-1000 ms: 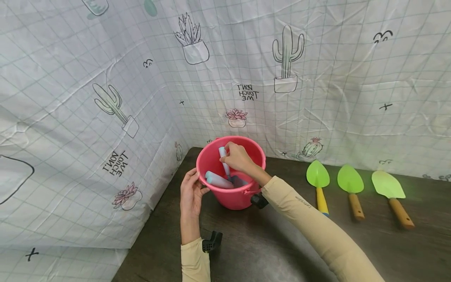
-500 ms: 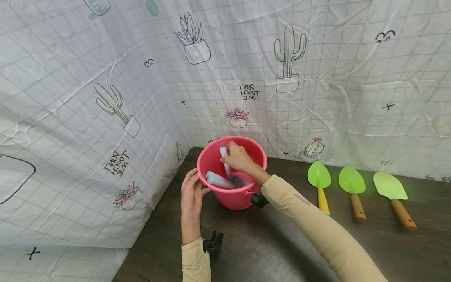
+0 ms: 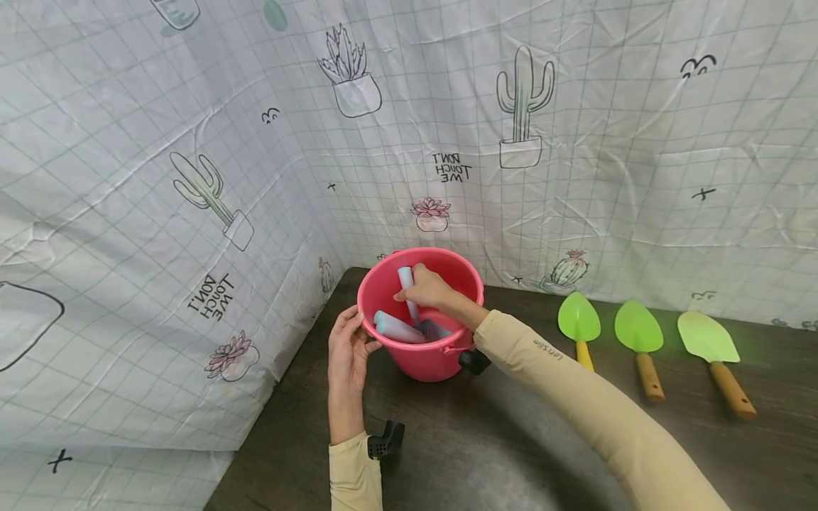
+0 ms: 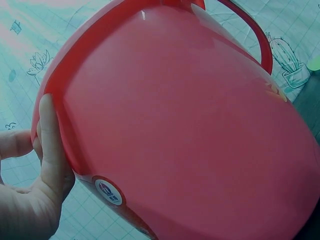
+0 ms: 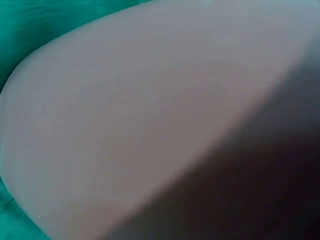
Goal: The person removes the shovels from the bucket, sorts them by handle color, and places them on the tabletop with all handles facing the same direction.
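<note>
A pink bucket [image 3: 424, 362] stands at the back left of the dark table. My left hand [image 3: 348, 348] grips its left rim; in the left wrist view, the thumb [image 4: 49, 130] lies along the outside under the lip. Inside, my right hand [image 3: 429, 289] is at an upright light-blue handle [image 3: 405, 275], thumb stretched across it and fingers loosened. Other light-blue handles [image 3: 397, 328] lean at the bucket's near left, and a grey blade [image 3: 434, 329] shows beside them. A blurred pale surface fills most of the right wrist view.
To the right lie three trowels: a green one with a yellow handle [image 3: 579, 319], a green one with a wooden handle [image 3: 639, 328], and a paler green one [image 3: 708, 337]. A white patterned cloth [image 3: 613, 177] hangs behind and to the left.
My right fingers have loosened from the upright handle and shifted slightly down, the thumb now stretched over it. The handle stays where it was. My left hand keeps its grip on the rim.
</note>
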`<state>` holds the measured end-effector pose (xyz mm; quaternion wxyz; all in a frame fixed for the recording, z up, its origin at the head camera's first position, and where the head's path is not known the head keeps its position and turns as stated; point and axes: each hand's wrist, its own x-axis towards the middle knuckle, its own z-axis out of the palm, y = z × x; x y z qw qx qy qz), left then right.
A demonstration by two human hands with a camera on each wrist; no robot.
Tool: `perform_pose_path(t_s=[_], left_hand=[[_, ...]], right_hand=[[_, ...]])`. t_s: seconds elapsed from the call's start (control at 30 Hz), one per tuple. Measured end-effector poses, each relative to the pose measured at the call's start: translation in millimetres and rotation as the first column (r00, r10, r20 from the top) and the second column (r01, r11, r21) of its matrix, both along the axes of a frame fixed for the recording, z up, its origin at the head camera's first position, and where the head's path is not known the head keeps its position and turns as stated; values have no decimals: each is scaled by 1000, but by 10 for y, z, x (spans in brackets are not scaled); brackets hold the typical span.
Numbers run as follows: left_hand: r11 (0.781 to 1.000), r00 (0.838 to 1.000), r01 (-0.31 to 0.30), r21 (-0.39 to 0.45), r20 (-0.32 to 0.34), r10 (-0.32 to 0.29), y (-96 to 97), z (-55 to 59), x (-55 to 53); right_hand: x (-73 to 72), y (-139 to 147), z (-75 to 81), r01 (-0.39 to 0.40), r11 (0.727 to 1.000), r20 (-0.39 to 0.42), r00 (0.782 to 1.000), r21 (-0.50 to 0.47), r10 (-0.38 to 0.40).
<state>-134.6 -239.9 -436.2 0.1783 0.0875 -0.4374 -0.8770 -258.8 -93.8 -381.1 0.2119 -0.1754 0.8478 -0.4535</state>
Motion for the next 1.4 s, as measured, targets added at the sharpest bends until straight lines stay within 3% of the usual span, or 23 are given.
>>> perform_pose_path(t_s=[0.1,0.2,0.3,0.53,0.93,1.4], left_hand=[[1000,1000,-3,-6,0,3,-4,-1,-6],[1000,1000,-7,-12,3,8,-9,-4,-10],[1000,1000,-9,-5,7,9,-11,1,-12],[1000,1000,-3,17,6,3,-7,19,-19],[1000,1000,-13,6,9,13,3,6,-12],[1000,1000,-18,-8,20,18,37,-1,-7]], right_hand=[[-8,8,31,-10,998,114,993,-68,18],[-14,18,57,-12,990,232,972,-142,45],[-21,17,64,-22,985,295,953,-173,73],[-35,8,61,-86,982,305,943,-166,134],[-64,-22,50,-57,976,397,907,-211,139],[-39,17,45,-180,949,398,875,-261,275]])
